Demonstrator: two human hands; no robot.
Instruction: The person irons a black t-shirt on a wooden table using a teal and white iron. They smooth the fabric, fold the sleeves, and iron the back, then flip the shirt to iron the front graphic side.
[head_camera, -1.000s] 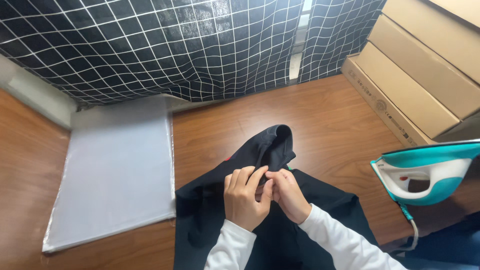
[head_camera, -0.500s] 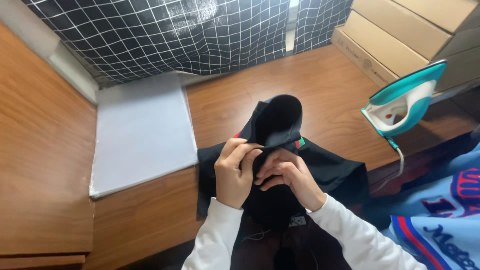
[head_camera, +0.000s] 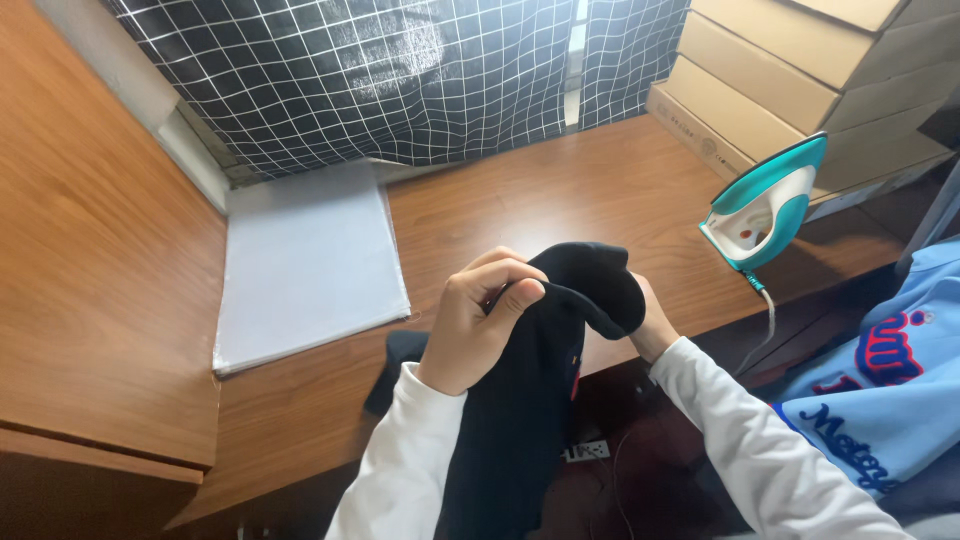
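A black garment (head_camera: 540, 390) hangs lifted off the wooden table (head_camera: 560, 200), its top bunched into a rounded fold. My left hand (head_camera: 475, 320) grips that fold from the left, thumb and fingers pinched on the cloth. My right hand (head_camera: 650, 325) is mostly hidden behind the fabric and holds it from the right side. Both arms wear white sleeves. A small part of the garment still rests on the table edge at lower left.
A grey pressing mat (head_camera: 305, 265) lies on the table to the left. A teal and white iron (head_camera: 765, 205) stands upright at the right, its cord hanging off the edge. Cardboard boxes (head_camera: 800, 70) are stacked behind it. A black grid-pattern curtain (head_camera: 400, 70) hangs at the back. Light blue clothing (head_camera: 880, 390) lies at lower right.
Both hands have raised the black garment off the table and closer to the camera. The view has swung left and down, so the iron sits further right.
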